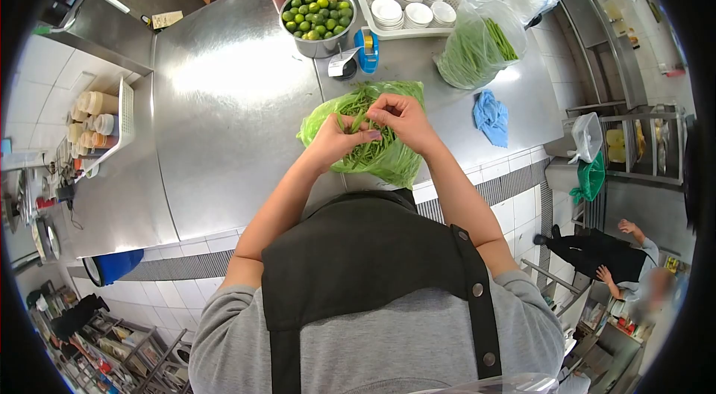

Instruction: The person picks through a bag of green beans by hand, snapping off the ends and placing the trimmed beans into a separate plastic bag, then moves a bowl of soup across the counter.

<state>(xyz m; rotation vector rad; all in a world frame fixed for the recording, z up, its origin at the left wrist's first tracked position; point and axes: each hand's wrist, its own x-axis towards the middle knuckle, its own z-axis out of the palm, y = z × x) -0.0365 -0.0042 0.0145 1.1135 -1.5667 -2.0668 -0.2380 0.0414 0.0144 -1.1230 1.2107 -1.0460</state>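
On the steel table, a green plastic bag [403,163] lies spread around a heap of cut green beans [365,159]. Above the heap, my left hand [341,138] is closed on some green beans, which stick out between thumb and fingers. My right hand [400,119] is beside it, its thumb and fingertips pinched together at the beans; what exactly lies between these fingertips is too small to make out.
Behind the bag stand a metal pot of limes [319,21], a blue tape dispenser [368,51] and a tray [410,33] of white cups. To the right are a clear bag of long beans [477,51] and a blue cloth [491,118]. A co-worker [619,260] is far right.
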